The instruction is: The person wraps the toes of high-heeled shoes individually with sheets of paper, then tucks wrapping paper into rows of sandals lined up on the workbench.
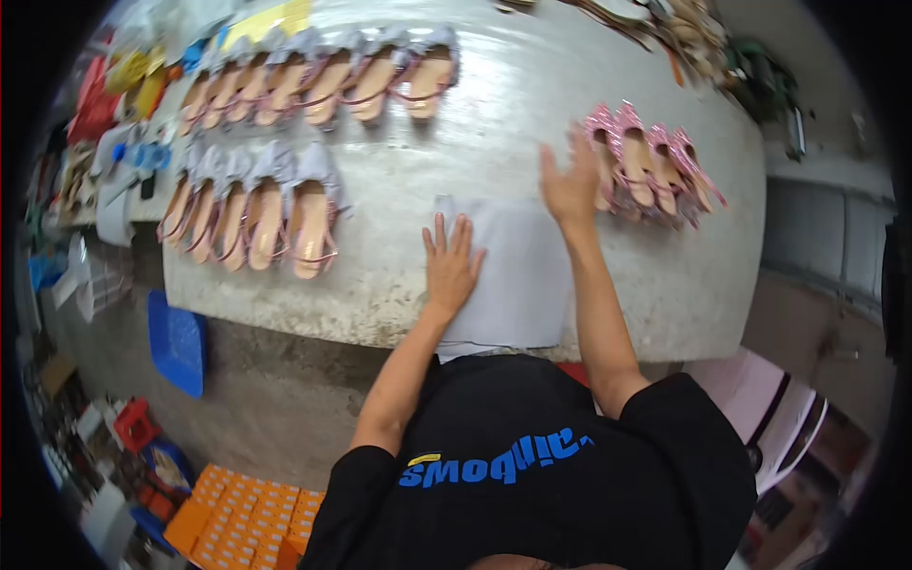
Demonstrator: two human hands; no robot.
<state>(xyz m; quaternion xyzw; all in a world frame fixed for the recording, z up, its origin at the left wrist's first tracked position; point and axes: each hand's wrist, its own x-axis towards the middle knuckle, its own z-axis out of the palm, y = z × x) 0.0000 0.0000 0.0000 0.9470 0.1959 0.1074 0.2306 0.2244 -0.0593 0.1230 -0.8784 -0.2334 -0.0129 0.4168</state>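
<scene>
My left hand (pixel 452 268) lies flat with fingers spread, on the left edge of a stack of pale grey-white sheets (pixel 518 275) at the table's near side. My right hand (pixel 572 185) is open, its fingers apart, just left of a small group of glittery pink sandals (pixel 638 166). Whether its fingertips touch the nearest sandal I cannot tell. Two rows of sandals with pink straps stand on the left: a back row (pixel 328 85) and a front row (pixel 266 214). Pale wrapping covers their toes.
The table (pixel 408 171) has a worn near edge. Brownish scraps (pixel 689 33) lie at its far right. Bottles and bags crowd the left side. Below are a blue stool (pixel 178 344), orange boxes (pixel 242 518) and, at right, a pink chair (pixel 750 404).
</scene>
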